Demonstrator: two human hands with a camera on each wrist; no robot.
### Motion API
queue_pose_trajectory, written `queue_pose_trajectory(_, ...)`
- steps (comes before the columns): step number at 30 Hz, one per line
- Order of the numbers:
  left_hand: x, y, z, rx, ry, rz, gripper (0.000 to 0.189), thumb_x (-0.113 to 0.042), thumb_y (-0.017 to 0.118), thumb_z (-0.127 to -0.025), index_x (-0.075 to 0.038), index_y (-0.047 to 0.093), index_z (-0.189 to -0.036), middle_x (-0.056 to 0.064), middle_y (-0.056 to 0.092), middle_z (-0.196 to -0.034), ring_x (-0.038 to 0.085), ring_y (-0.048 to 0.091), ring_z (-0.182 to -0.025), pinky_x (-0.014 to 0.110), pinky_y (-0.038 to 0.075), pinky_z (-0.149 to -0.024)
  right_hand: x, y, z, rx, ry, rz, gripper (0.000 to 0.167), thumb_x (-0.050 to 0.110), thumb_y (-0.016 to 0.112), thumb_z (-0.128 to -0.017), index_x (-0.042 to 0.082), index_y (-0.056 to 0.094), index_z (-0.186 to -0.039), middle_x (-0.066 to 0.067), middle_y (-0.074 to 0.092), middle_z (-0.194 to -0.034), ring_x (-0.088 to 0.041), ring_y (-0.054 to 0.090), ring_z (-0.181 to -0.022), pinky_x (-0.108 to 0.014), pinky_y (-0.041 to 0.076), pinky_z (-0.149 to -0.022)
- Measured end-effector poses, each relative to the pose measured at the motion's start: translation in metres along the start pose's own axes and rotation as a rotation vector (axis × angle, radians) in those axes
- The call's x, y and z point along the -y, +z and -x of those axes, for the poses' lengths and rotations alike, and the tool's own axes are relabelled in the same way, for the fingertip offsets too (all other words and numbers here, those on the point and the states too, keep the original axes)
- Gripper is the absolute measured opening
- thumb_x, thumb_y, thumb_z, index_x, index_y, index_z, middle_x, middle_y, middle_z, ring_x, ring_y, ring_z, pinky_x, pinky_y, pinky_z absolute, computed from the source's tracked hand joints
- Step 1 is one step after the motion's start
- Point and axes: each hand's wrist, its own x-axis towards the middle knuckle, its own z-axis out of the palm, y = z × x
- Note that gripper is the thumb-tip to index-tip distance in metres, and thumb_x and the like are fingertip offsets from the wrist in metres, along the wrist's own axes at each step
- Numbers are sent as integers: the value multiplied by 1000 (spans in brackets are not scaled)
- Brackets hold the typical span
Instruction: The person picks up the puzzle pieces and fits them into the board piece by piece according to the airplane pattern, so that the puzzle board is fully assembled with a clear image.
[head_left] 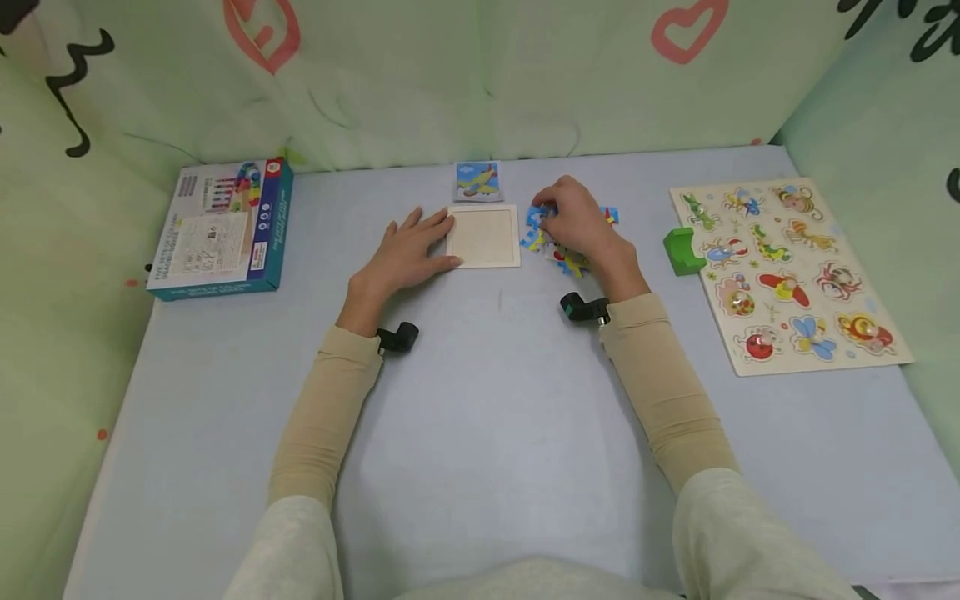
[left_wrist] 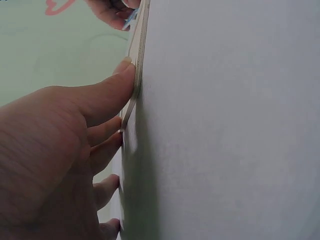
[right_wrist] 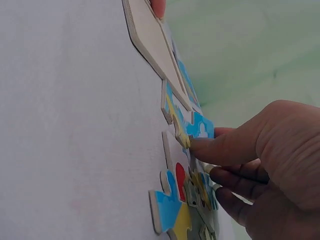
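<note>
A shallow wooden puzzle tray (head_left: 483,237) lies on the table, its inside bare. My left hand (head_left: 405,254) rests at the tray's left side with fingers spread; thumb and fingertips touch its edge. To the right of the tray, my right hand (head_left: 581,221) is over a loose heap of puzzle pieces (head_left: 573,263), coloured blue, yellow and red. In the right wrist view, its thumb and index finger pinch a blue puzzle piece (right_wrist: 201,125). The hand hides part of the heap in the head view.
Behind the tray lies a small picture card (head_left: 477,182) with a yellow aeroplane. A boxed toy (head_left: 217,229) is at the far left. To the right are a green block (head_left: 682,252) and a wooden insect board (head_left: 795,275). Fabric walls enclose the table.
</note>
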Motion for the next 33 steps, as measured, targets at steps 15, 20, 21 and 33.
queue_pose_trajectory(15, 1, -1, 1, -19, -6, -6, 78, -55, 56, -96, -22, 23, -159, -5, 16, -168, 29, 3, -157, 60, 4, -124, 5, 5, 3, -103, -61, -235, 16, 10, 54, -100, 3, 65, -110, -13, 65, -110, -25, 53, -97, -37, 46, -90)
queue_pose_trajectory(20, 2, -1, 0, -13, -13, -15, 79, -54, 58, -96, -23, 23, -159, -7, 16, -168, 29, 3, -157, 60, 4, -124, 16, 14, 2, -129, -84, -285, 20, 8, 55, -100, 2, 69, -113, -13, 66, -115, -24, 55, -98, -36, 47, -90)
queue_pose_trajectory(21, 2, -2, 0, -10, -13, -18, 79, -54, 58, -96, -23, 22, -159, -7, 16, -168, 29, 3, -157, 60, 4, -124, 19, 16, 1, -133, -84, -299, 20, 8, 56, -100, 2, 69, -113, -13, 66, -116, -24, 56, -98, -35, 47, -89)
queue_pose_trajectory(33, 0, -5, 0, -6, 2, -26, 80, -56, 57, -95, -23, 23, -159, -7, 15, -168, 29, 5, -157, 61, 6, -124, 45, 44, -16, -169, -53, -353, 12, 4, 63, -94, 3, 70, -103, -12, 70, -100, -21, 60, -88, -30, 49, -78)
